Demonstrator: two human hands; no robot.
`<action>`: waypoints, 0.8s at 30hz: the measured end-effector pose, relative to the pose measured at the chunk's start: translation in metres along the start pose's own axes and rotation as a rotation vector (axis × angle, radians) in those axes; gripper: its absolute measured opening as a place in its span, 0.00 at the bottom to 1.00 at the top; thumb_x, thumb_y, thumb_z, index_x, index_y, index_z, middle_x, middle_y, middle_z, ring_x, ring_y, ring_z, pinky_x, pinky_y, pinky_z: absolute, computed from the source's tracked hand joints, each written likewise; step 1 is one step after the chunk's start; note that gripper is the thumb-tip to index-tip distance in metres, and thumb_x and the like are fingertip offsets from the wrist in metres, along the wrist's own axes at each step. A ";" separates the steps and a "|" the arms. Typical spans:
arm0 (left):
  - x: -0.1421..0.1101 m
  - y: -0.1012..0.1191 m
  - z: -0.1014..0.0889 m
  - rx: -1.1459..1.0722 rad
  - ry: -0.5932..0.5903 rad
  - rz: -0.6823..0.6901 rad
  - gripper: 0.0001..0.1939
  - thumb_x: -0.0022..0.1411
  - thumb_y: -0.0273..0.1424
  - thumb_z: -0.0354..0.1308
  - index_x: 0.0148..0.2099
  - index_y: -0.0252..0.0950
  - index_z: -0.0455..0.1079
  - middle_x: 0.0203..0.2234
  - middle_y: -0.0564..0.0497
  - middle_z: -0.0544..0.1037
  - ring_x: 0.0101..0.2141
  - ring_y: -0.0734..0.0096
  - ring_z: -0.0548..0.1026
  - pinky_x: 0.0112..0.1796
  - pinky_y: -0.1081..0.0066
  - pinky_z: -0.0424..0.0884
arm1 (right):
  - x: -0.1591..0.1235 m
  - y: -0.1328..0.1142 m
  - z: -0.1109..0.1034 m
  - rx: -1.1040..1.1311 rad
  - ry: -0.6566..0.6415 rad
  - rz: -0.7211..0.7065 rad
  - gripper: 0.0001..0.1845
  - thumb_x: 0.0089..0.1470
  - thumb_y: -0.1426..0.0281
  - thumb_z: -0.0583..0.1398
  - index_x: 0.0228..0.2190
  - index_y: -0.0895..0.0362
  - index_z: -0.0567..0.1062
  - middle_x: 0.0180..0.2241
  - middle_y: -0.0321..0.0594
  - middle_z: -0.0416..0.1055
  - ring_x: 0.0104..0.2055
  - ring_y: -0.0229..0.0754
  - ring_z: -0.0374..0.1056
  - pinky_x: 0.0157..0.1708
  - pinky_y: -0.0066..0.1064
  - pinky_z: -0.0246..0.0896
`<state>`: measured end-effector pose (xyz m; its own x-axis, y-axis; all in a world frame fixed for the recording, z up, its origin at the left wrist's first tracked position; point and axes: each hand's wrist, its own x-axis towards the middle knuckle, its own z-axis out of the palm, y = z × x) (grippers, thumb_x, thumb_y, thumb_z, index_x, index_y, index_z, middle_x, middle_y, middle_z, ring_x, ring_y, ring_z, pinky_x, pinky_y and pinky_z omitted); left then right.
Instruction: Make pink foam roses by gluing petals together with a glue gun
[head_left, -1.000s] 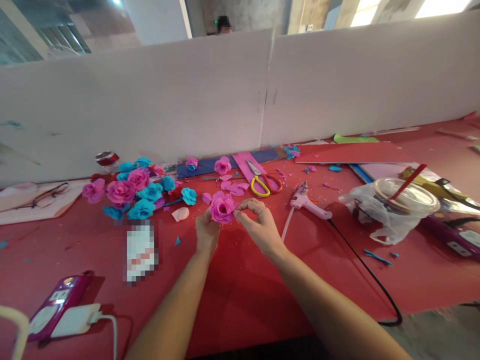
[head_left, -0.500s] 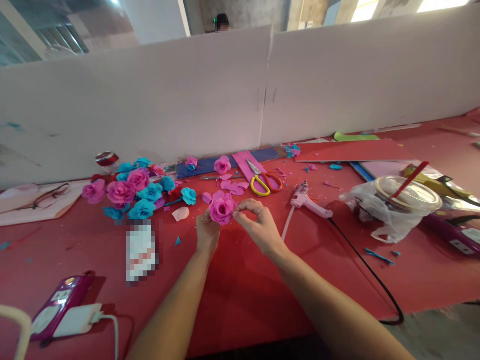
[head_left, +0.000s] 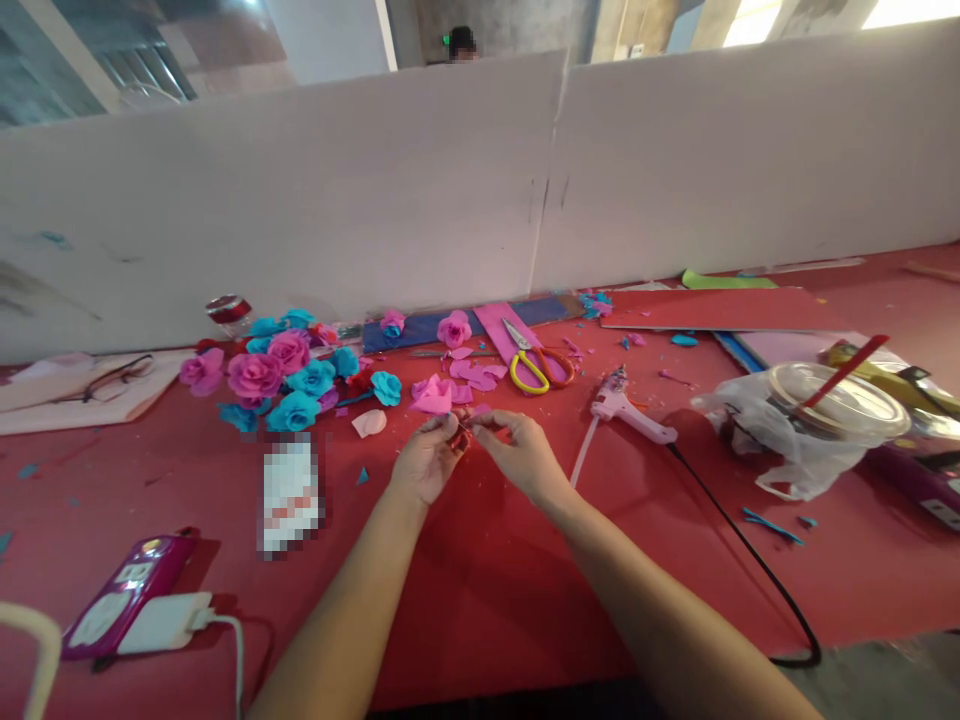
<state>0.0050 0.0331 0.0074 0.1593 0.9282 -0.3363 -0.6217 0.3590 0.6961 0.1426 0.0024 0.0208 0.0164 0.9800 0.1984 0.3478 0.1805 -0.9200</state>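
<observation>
A pink paper rose (head_left: 433, 394) is tipped away from me, so its side shows and its centre is hidden. My left hand (head_left: 429, 458) is closed around the rose's lower end, fingers curled and thumb on top. Beside it, my right hand (head_left: 525, 455) makes a pinch close to the left fingertips. A bit of pink shows at those fingertips, but what the right fingers hold is too small to make out. Just beyond the hands lie loose pink petals (head_left: 480, 375) and scissors (head_left: 529, 368) with one yellow and one orange handle.
Pink and blue paper flowers (head_left: 292, 377) cluster at left. A pink glue gun (head_left: 630, 414) with a black cord lies right of my hands. Farther right, a lidded cup (head_left: 836, 400) sits in a plastic bag. A white partition (head_left: 337, 200) stands behind the red table (head_left: 480, 600).
The pink rose has turned from facing me to tipping away. My left hand has rolled over with its thumb on top. The right fingers stay close to it; the view has shifted slightly.
</observation>
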 end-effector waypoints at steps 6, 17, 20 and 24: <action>0.002 -0.007 -0.003 0.138 -0.065 0.126 0.09 0.39 0.28 0.71 0.27 0.34 0.76 0.25 0.49 0.80 0.31 0.71 0.76 0.37 0.72 0.68 | 0.000 0.000 0.001 -0.019 -0.003 -0.003 0.08 0.49 0.71 0.58 0.29 0.55 0.79 0.30 0.39 0.79 0.33 0.43 0.72 0.37 0.32 0.61; -0.002 -0.012 -0.005 0.641 -0.073 0.511 0.09 0.50 0.35 0.64 0.32 0.35 0.78 0.26 0.51 0.78 0.32 0.65 0.74 0.41 0.65 0.69 | 0.002 0.012 0.007 -0.224 0.145 -0.330 0.08 0.53 0.71 0.57 0.27 0.55 0.77 0.27 0.41 0.75 0.31 0.45 0.66 0.34 0.34 0.59; -0.001 -0.012 -0.005 0.670 -0.097 0.532 0.11 0.50 0.36 0.63 0.35 0.35 0.78 0.27 0.51 0.78 0.33 0.64 0.73 0.39 0.66 0.69 | 0.000 0.014 0.006 -0.213 0.190 -0.367 0.08 0.53 0.72 0.56 0.26 0.56 0.75 0.27 0.41 0.74 0.32 0.44 0.66 0.33 0.33 0.59; 0.006 -0.004 -0.012 0.642 0.037 0.640 0.13 0.53 0.38 0.60 0.36 0.35 0.76 0.28 0.49 0.78 0.30 0.68 0.73 0.36 0.70 0.68 | 0.002 0.018 0.003 -0.169 0.273 -0.322 0.08 0.54 0.71 0.56 0.28 0.56 0.75 0.29 0.41 0.74 0.34 0.44 0.67 0.35 0.33 0.61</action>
<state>-0.0012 0.0357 -0.0049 -0.1016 0.9692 0.2242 -0.0343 -0.2287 0.9729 0.1464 0.0077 0.0033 0.1216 0.8140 0.5680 0.5231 0.4338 -0.7336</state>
